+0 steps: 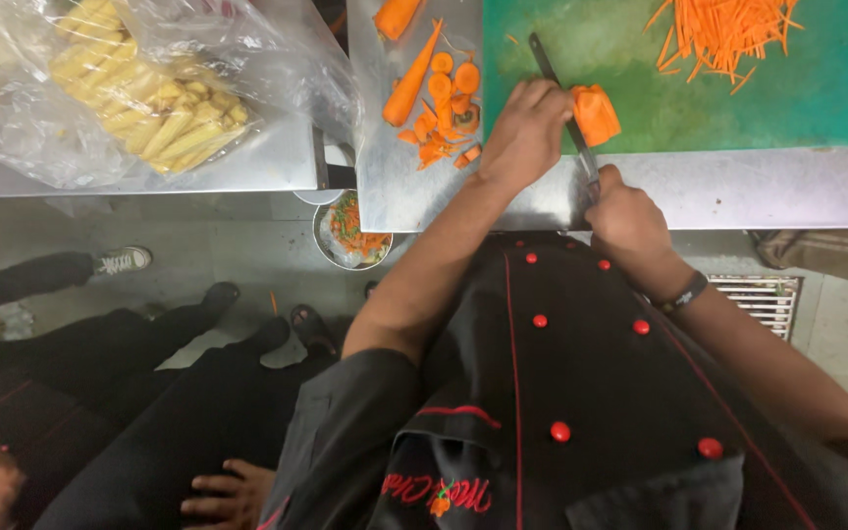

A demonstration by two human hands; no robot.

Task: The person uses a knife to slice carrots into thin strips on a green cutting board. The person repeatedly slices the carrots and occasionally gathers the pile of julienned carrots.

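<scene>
The steel table [738,186] carried a green cutting board [797,98], the landmark here. Left of the board lay carrot pieces and peelings [439,108], kept clear of the cutting area; further left sat bagged baby corn [149,98]. At the board's near edge the left hand [527,132] pressed down a carrot block [596,113] to steady it, while the right hand's [625,216] grip was clenched around a knife [566,108]. Carrot strips [723,34] were heaped at the board's far side. Below, grey floor and a scrap bowl [350,231].
</scene>
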